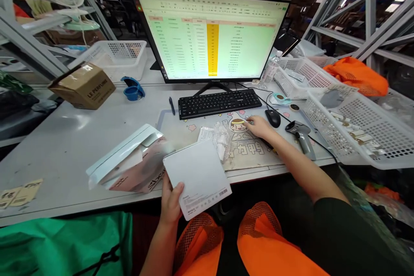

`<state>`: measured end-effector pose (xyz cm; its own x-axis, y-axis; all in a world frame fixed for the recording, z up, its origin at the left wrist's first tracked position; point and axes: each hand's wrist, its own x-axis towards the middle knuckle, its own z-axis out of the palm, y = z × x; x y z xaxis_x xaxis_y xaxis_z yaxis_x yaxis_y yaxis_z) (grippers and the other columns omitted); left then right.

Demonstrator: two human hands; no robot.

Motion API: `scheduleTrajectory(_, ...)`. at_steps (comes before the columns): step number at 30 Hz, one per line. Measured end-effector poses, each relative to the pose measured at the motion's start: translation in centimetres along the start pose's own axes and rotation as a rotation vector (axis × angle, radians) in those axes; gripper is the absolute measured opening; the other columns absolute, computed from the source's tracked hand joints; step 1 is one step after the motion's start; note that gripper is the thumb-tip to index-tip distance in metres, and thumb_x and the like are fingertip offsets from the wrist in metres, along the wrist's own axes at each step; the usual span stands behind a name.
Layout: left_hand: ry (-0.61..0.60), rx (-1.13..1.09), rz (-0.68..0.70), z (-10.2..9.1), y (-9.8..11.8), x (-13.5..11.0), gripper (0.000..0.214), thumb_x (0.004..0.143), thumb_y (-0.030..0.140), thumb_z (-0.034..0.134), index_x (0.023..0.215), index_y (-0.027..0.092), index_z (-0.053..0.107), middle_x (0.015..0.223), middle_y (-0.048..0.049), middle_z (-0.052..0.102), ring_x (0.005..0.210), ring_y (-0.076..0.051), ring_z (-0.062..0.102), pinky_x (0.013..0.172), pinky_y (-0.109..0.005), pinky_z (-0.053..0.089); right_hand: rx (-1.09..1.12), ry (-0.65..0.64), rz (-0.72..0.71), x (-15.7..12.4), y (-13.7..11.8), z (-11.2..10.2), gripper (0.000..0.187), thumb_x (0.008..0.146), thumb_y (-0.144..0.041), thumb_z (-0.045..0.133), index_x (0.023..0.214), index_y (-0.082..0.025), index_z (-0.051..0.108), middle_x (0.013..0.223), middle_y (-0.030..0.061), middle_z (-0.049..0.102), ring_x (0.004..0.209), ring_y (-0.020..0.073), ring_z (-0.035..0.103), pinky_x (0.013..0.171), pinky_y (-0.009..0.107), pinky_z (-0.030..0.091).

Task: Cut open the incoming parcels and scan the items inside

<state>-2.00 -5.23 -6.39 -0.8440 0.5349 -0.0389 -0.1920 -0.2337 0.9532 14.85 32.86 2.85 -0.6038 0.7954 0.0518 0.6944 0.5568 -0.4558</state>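
My left hand [171, 200] grips the lower left edge of a flat white box [198, 179], its thumb on the face that carries small print and a barcode. The box is tilted over the desk's front edge. To its left lies a pink and white printed package [139, 166] with an open flap. Just behind the box is a small item in clear bubble wrap [222, 141]. My right hand [258, 127] reaches over the cartoon desk mat [246, 159], fingers stretched leftward with nothing visible in them. A dark object, partly hidden, lies under that forearm.
A monitor [213, 39] stands behind the keyboard [220, 102]. The mouse [273, 118] and a barcode scanner [301, 138] lie to the right, beside white baskets [365, 125]. On the left are a cardboard box [82, 86], a blue lidded container [133, 89] and a pen [172, 106].
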Motion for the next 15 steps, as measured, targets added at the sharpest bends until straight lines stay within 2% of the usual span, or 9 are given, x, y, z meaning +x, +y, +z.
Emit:
scheduleTrajectory(3,-0.032,-0.007,0.025,0.2,-0.1,0.1,0.059,0.080,0.054,0.086,0.129,0.026,0.070,0.118,-0.0083,0.072,0.108,-0.029,0.070,0.088,-0.035,0.060,0.023,0.009,-0.042,2.3,-2.7,1.0,0.038,0.097,-0.025,0.064,0.128,-0.005,0.075,0.140,0.0249,0.070,0.134,0.0349,0.064,0.120,0.046,0.046)
scheduleTrajectory(5,-0.040,-0.037,0.038,0.2,-0.1,0.0,0.058,0.081,0.054,0.086,0.129,0.027,0.069,0.118,-0.0084,0.073,0.103,-0.028,0.071,0.085,-0.035,0.062,0.058,0.007,-0.082,1.5,-4.2,1.2,0.039,0.100,-0.025,0.059,0.132,-0.008,0.073,0.144,0.0222,0.069,0.136,0.0326,0.063,0.121,0.046,0.046)
scheduleTrajectory(8,-0.028,-0.078,0.059,-0.2,-0.4,-0.4,0.066,0.071,0.059,0.092,0.122,0.024,0.070,0.109,-0.0076,0.074,0.090,-0.024,0.072,0.078,-0.033,0.063,0.256,-0.032,-0.307,-3.5,-5.8,1.3,0.041,0.106,-0.040,0.055,0.137,-0.020,0.071,0.143,0.0132,0.071,0.133,0.0289,0.065,0.117,0.047,0.051)
scheduleTrajectory(11,-0.029,-0.041,0.083,-1.0,-1.0,-1.6,0.074,0.059,0.063,0.097,0.114,0.021,0.070,0.097,-0.0069,0.074,0.081,-0.024,0.071,0.070,-0.033,0.063,0.480,-0.134,-0.586,-10.4,-6.1,1.0,0.063,0.104,-0.060,0.061,0.158,-0.027,0.057,0.158,0.0122,0.061,0.144,0.0328,0.058,0.121,0.054,0.048)
scheduleTrajectory(13,-0.034,0.031,0.125,-1.2,-1.1,-2.6,0.080,0.052,0.059,0.102,0.115,0.021,0.070,0.101,-0.0087,0.076,0.091,-0.030,0.074,0.079,-0.040,0.065,0.513,-0.197,-0.671,-14.2,-5.7,1.0,0.081,0.100,-0.063,0.067,0.169,-0.031,0.041,0.168,0.0124,0.051,0.152,0.0345,0.052,0.124,0.056,0.046)
scheduleTrajectory(15,-0.058,0.066,0.159,-0.9,-0.8,-3.4,0.086,0.045,0.051,0.107,0.119,0.023,0.071,0.110,-0.0119,0.076,0.109,-0.038,0.073,0.095,-0.051,0.064,0.511,-0.187,-0.707,-16.7,-5.1,1.2,0.086,0.100,-0.059,0.070,0.173,-0.033,0.032,0.170,0.0129,0.048,0.154,0.0341,0.051,0.125,0.055,0.046)
